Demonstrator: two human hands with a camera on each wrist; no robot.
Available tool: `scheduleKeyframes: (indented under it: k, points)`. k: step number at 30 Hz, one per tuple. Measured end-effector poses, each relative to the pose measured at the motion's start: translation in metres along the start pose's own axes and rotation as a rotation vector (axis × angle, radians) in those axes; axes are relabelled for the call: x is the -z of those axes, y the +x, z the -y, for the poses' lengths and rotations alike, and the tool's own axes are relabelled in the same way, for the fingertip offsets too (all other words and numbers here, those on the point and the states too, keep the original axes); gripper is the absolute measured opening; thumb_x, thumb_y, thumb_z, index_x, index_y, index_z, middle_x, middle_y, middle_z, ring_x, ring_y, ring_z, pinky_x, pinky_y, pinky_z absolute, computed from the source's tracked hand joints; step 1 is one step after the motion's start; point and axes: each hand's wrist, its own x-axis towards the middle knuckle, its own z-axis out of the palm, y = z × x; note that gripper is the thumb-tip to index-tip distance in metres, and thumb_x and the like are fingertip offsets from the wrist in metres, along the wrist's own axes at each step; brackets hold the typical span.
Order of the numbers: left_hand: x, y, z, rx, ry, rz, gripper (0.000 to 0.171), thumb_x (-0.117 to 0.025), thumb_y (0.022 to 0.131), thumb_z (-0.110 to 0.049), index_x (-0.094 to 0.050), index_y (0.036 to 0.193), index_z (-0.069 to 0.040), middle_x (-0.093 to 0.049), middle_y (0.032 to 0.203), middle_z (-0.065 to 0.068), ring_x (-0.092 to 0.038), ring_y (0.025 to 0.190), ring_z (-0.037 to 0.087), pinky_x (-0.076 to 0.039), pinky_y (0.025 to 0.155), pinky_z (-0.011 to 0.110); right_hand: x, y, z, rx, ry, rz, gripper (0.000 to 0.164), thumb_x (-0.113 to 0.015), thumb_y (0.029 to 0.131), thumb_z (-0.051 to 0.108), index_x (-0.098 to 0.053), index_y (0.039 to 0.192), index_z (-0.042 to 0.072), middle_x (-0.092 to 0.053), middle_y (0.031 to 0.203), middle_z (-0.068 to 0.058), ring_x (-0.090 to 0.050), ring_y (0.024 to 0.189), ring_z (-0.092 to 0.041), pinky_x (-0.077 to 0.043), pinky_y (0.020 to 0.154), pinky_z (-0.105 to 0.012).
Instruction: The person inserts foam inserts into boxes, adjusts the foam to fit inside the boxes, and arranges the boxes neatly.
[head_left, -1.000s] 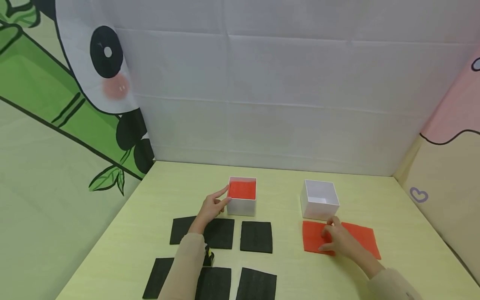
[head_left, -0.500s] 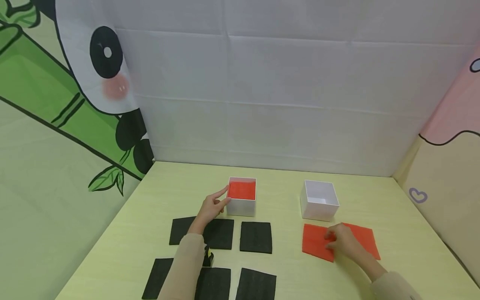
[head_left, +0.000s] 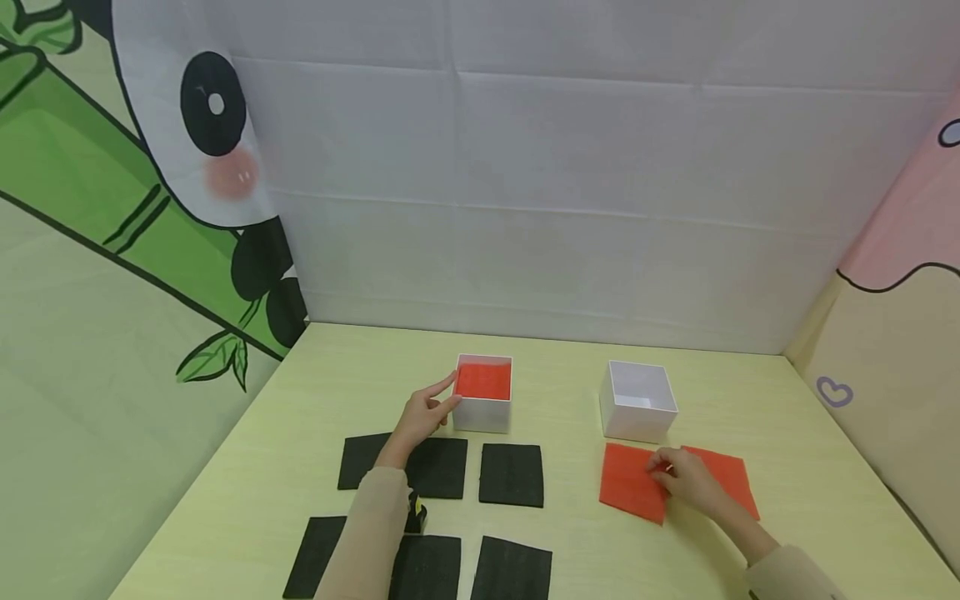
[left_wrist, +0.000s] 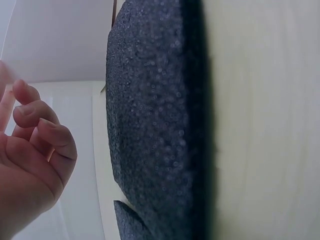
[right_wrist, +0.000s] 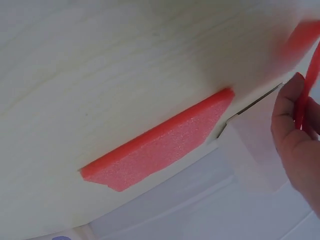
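Note:
In the head view, my left hand (head_left: 425, 414) rests at the left side of a white box (head_left: 482, 415), index finger and thumb extended against its rim. A red square (head_left: 483, 381) lies inside that box. The left wrist view shows the other fingers of this hand (left_wrist: 37, 150) loosely bent. On the right, my right hand (head_left: 686, 477) pinches a red foam square (head_left: 628, 479) by its right edge; it looks tilted off the table. A second red foam square (right_wrist: 160, 142) lies on the table beyond that hand, partly hidden by it in the head view.
Another white box (head_left: 641, 410), with nothing visible inside, stands behind the red squares. Several black foam squares (head_left: 512, 475) lie in two rows at the left front, partly under my left forearm. A small black and yellow object (head_left: 416, 512) sits among them.
My right hand has drawn slightly toward the front and now pinches the left red square, which has turned and lifted somewhat. The left hand and its box have stayed put.

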Motion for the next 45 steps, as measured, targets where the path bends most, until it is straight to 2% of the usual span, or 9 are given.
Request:
scheduleKeyframes:
  k: [5, 11, 14, 18, 23, 25, 34, 40, 45]
  points:
    - [0.0, 0.0, 0.0, 0.0, 0.001, 0.001, 0.052, -0.062, 0.085, -0.025, -0.044, 0.133, -0.021, -0.041, 0.05, 0.004, -0.031, 0.042, 0.011, -0.026, 0.043, 0.024, -0.001, 0.002, 0.004, 0.085, -0.018, -0.043, 0.012, -0.059, 0.078, -0.01, -0.065, 0.083, -0.001, -0.063, 0.082, -0.01, -0.055, 0.073, -0.018, -0.046, 0.064, -0.027]
    - [0.0, 0.0, -0.002, 0.005, 0.01, 0.004, 0.052, -0.062, 0.084, -0.027, -0.044, 0.133, -0.022, -0.042, 0.05, 0.003, -0.031, 0.043, 0.012, -0.026, 0.044, 0.024, -0.001, 0.005, 0.004, 0.099, 0.097, -0.051, 0.011, -0.057, 0.081, -0.008, -0.065, 0.088, -0.003, -0.063, 0.086, -0.01, -0.053, 0.074, -0.011, -0.046, 0.064, -0.024]
    - [0.0, -0.001, -0.002, 0.003, 0.01, 0.003, 0.053, -0.062, 0.084, -0.028, -0.044, 0.133, -0.022, -0.042, 0.05, 0.004, -0.032, 0.043, 0.013, -0.026, 0.044, 0.024, -0.002, 0.006, 0.004, 0.063, 0.206, -0.003, 0.012, -0.056, 0.083, -0.006, -0.062, 0.094, -0.005, -0.061, 0.088, -0.012, -0.051, 0.068, -0.009, -0.045, 0.059, -0.024]
    - [0.0, -0.001, -0.001, -0.005, 0.008, -0.002, 0.054, -0.062, 0.084, -0.028, -0.044, 0.134, -0.021, -0.042, 0.05, 0.005, -0.032, 0.043, 0.013, -0.026, 0.044, 0.024, -0.001, 0.007, 0.006, -0.003, 0.401, 0.09, 0.021, -0.055, 0.085, -0.004, -0.055, 0.105, -0.01, -0.056, 0.096, -0.019, -0.052, 0.061, -0.013, -0.047, 0.056, -0.028]
    - [0.0, -0.001, -0.001, -0.009, 0.005, 0.001, 0.054, -0.062, 0.084, -0.028, -0.043, 0.134, -0.02, -0.042, 0.05, 0.005, -0.032, 0.043, 0.013, -0.027, 0.044, 0.024, 0.001, 0.006, 0.008, -0.033, 0.542, 0.15, 0.031, -0.055, 0.086, -0.002, -0.048, 0.114, -0.013, -0.044, 0.115, -0.029, -0.056, 0.071, -0.015, -0.05, 0.061, -0.031]
    - [0.0, -0.002, -0.002, -0.008, -0.001, 0.003, 0.053, -0.062, 0.084, -0.028, -0.044, 0.134, -0.02, -0.041, 0.05, 0.005, -0.032, 0.043, 0.013, -0.027, 0.044, 0.024, 0.001, 0.006, 0.01, -0.023, 0.554, 0.158, 0.033, -0.054, 0.087, 0.0, -0.047, 0.116, -0.013, -0.043, 0.116, -0.029, -0.055, 0.074, -0.014, -0.049, 0.062, -0.031]
    - [0.001, -0.002, -0.002, -0.01, -0.012, 0.007, 0.053, -0.062, 0.084, -0.026, -0.044, 0.133, -0.02, -0.042, 0.05, 0.005, -0.032, 0.043, 0.013, -0.026, 0.043, 0.024, -0.005, 0.012, 0.016, 0.069, 0.555, 0.114, 0.035, -0.052, 0.088, -0.001, -0.044, 0.119, -0.016, -0.054, 0.1, -0.017, -0.052, 0.071, -0.009, -0.047, 0.061, -0.028]
    - [0.002, -0.002, -0.001, -0.016, -0.007, 0.009, 0.053, -0.062, 0.084, -0.027, -0.044, 0.134, -0.02, -0.042, 0.05, 0.005, -0.031, 0.042, 0.012, -0.027, 0.043, 0.024, -0.007, 0.021, 0.027, 0.056, 0.571, 0.084, 0.036, -0.05, 0.09, 0.0, -0.042, 0.121, -0.016, -0.054, 0.1, -0.021, -0.051, 0.073, -0.009, -0.047, 0.063, -0.027]
    - [0.001, -0.001, -0.001, -0.019, -0.008, 0.013, 0.052, -0.061, 0.085, -0.026, -0.044, 0.134, -0.02, -0.041, 0.049, 0.004, -0.031, 0.042, 0.012, -0.026, 0.043, 0.024, -0.013, 0.028, 0.033, 0.017, 0.602, 0.038, 0.035, -0.048, 0.09, -0.002, -0.043, 0.121, -0.015, -0.051, 0.109, -0.027, -0.052, 0.078, -0.007, -0.047, 0.066, -0.024]
